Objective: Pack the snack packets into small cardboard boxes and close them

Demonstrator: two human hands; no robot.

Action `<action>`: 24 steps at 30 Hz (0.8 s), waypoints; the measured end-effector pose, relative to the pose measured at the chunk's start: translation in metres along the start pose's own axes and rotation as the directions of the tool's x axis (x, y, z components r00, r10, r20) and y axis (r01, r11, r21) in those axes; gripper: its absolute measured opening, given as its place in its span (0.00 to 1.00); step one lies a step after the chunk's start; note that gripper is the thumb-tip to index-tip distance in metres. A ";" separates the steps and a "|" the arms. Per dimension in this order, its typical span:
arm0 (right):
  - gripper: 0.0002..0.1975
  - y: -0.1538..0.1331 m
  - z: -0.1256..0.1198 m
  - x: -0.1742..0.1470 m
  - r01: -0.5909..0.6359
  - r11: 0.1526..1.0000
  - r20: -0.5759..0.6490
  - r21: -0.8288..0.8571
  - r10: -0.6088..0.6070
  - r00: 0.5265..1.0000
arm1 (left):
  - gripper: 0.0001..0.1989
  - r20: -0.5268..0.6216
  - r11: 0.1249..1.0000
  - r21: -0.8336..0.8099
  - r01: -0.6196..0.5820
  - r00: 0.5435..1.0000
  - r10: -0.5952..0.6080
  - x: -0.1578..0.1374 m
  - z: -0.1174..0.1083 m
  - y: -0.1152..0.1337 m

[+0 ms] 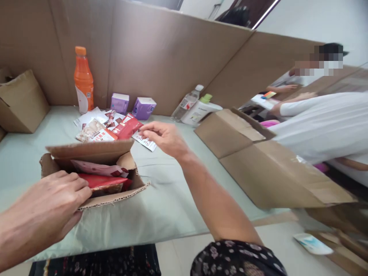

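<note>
My left hand [56, 201] holds the cardboard box [92, 150] edge. Behind it, my right hand [164, 137] is narrow by the red packet [125, 128]; holding, I can't tell. Green cloth [172, 188] spreads right of the box.

At twelve o'clock we see a tall cardboard partition [161, 57] behind the pale green bench [161, 186], with soft glare across it. A bright strip [266, 14] slants at one, a white wall [322, 23] rises at two, and pale floor [174, 253] shows at six.
</note>
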State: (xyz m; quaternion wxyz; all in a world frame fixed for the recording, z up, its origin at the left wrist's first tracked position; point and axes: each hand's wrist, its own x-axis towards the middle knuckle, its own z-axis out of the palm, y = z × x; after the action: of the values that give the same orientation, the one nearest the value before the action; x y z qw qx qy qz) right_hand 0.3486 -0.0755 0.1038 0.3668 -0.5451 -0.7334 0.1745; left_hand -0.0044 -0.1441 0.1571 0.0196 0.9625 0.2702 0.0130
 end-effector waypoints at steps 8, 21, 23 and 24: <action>0.21 0.118 0.044 0.007 -0.257 0.759 0.041 -0.598 0.349 0.936 | 0.15 -0.007 0.994 0.048 0.097 0.995 -0.097 -0.009 0.001 0.009; 0.20 0.088 0.024 -0.011 -0.241 0.609 0.056 -0.756 0.427 0.903 | 0.15 0.125 0.992 0.089 0.092 0.987 -0.103 -0.003 -0.008 0.004; 0.20 0.080 0.008 -0.032 -0.277 0.585 0.015 -0.762 0.444 0.896 | 0.14 0.129 0.995 0.055 0.084 0.988 -0.090 -0.002 -0.010 0.003; 0.19 0.075 -0.001 -0.042 -0.298 0.577 -0.007 -0.761 0.452 0.892 | 0.13 0.106 0.995 0.030 0.092 0.990 -0.095 -0.001 -0.011 0.003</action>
State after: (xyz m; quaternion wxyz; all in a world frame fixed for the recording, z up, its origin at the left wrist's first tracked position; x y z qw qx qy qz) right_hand 0.4058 -0.0890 0.0408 -0.0048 -0.7702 -0.6376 -0.0160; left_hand -0.0040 -0.1472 0.1686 0.0228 0.9482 0.3138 -0.0431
